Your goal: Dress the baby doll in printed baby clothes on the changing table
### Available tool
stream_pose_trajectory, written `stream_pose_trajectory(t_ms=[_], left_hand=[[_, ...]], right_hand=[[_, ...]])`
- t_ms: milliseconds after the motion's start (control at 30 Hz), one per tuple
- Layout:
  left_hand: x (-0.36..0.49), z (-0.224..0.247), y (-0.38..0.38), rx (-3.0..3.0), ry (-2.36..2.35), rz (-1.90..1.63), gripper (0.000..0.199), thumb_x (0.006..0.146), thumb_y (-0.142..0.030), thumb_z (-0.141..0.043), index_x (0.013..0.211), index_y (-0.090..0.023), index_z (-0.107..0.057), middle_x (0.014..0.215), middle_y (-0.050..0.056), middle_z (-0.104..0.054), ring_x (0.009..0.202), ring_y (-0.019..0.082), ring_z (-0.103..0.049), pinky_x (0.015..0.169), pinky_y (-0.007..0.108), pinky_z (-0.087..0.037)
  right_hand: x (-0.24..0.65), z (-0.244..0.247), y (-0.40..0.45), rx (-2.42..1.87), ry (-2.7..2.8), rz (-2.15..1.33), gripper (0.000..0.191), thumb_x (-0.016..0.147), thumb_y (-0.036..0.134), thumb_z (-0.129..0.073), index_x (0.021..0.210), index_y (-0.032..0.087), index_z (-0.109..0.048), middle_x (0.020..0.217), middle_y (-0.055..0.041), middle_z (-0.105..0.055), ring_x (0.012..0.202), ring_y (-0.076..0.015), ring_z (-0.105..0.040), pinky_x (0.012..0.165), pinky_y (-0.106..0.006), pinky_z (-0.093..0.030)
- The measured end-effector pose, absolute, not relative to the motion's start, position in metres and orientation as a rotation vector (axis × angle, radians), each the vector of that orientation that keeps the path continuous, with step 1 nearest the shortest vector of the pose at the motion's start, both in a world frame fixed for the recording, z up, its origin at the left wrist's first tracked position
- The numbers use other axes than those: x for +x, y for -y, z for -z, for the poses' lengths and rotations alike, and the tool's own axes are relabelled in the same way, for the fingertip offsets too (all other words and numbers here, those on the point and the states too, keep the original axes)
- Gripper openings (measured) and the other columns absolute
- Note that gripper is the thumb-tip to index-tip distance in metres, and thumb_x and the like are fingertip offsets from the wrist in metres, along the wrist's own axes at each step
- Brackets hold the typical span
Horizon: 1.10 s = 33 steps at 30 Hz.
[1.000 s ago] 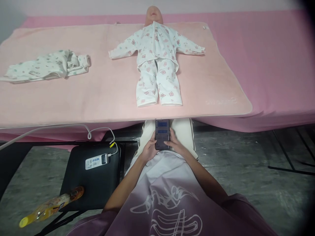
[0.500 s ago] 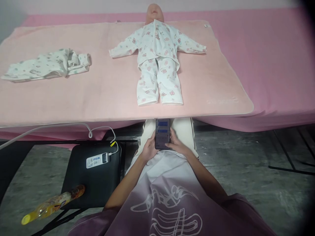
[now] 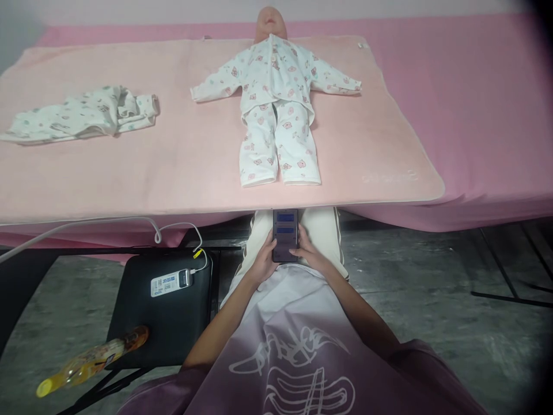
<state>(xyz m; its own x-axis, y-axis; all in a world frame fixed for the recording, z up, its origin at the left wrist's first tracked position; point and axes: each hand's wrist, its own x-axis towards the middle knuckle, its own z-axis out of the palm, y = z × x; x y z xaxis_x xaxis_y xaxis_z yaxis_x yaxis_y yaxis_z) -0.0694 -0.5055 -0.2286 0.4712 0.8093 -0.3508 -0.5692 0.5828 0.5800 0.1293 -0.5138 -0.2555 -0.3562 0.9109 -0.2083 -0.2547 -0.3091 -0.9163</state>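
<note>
Both my hands hold a dark smartphone [image 3: 285, 239] over my lap, its lit screen showing blue message bubbles. My left hand [image 3: 262, 260] wraps round its left edge, the thumb along the side. On the other edge, my right hand [image 3: 311, 252] grips it with the thumb over the lower screen. Beyond the phone, a baby doll [image 3: 271, 24] lies on its back on the table, arms spread. It wears a white patterned jacket [image 3: 276, 72] and matching trousers [image 3: 280, 147]. Folded white patterned clothing [image 3: 82, 118] lies to the left.
A pale pink mat [image 3: 181, 167] covers part of the table's pink cloth [image 3: 475, 104]. At left, a black stool [image 3: 173, 323] bears a white power bank [image 3: 170, 282] with a cable [image 3: 129, 219], and a yellow-capped bottle [image 3: 86, 364]. Metal legs [image 3: 501, 297] stand at right.
Hardly anything differs. The view has shifted very slightly, and both hands keep their hold on the smartphone.
</note>
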Motion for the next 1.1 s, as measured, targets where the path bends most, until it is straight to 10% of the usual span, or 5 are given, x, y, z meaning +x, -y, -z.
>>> stream_pose_trajectory(t_ms=[333, 600, 867, 1100], left_hand=[[-0.072, 0.228, 0.507, 0.482, -0.659, -0.853, 0.104, 0.094, -0.028, -0.088, 0.182, -0.036, -0.033, 0.165, 0.012, -0.064, 0.152, 0.034, -0.063, 0.13, 0.05, -0.048], [-0.074, 0.226, 0.508, 0.498, -0.662, -0.816, 0.115, 0.084, -0.014, -0.087, 0.181, -0.041, -0.032, 0.168, 0.01, -0.062, 0.151, 0.033, -0.063, 0.129, 0.05, -0.049], [-0.075, 0.225, 0.506, 0.37, -0.591, -0.838, 0.085, 0.1, -0.042, -0.071, 0.179, -0.037, -0.04, 0.164, 0.009, -0.065, 0.149, 0.036, -0.064, 0.128, 0.057, -0.048], [-0.071, 0.231, 0.507, 0.403, -0.619, -0.87, 0.083, 0.104, -0.044, -0.075, 0.179, -0.036, -0.04, 0.162, 0.009, -0.067, 0.147, 0.033, -0.066, 0.126, 0.051, -0.051]], right_hand=[[0.131, 0.248, 0.514, -1.093, 1.026, -1.802, 0.124, 0.089, 0.049, -0.084, 0.185, 0.038, -0.008, 0.162, -0.0086, -0.058, 0.126, -0.0298, -0.065, 0.105, -0.047, -0.064], [0.123, 0.253, 0.513, -1.084, 1.054, -1.688, 0.122, 0.094, 0.058, -0.085, 0.185, 0.035, -0.009, 0.164, -0.01, -0.057, 0.152, -0.028, -0.056, 0.135, -0.048, -0.042], [0.133, 0.258, 0.515, -1.209, 1.035, -1.804, 0.111, 0.097, 0.052, -0.074, 0.186, 0.037, -0.008, 0.151, -0.0087, -0.063, 0.114, -0.0257, -0.066, 0.091, -0.037, -0.06], [0.13, 0.258, 0.515, -1.142, 0.999, -1.809, 0.115, 0.09, 0.048, -0.074, 0.185, 0.037, -0.01, 0.157, -0.0076, -0.061, 0.12, -0.0273, -0.066, 0.085, -0.034, -0.058]])
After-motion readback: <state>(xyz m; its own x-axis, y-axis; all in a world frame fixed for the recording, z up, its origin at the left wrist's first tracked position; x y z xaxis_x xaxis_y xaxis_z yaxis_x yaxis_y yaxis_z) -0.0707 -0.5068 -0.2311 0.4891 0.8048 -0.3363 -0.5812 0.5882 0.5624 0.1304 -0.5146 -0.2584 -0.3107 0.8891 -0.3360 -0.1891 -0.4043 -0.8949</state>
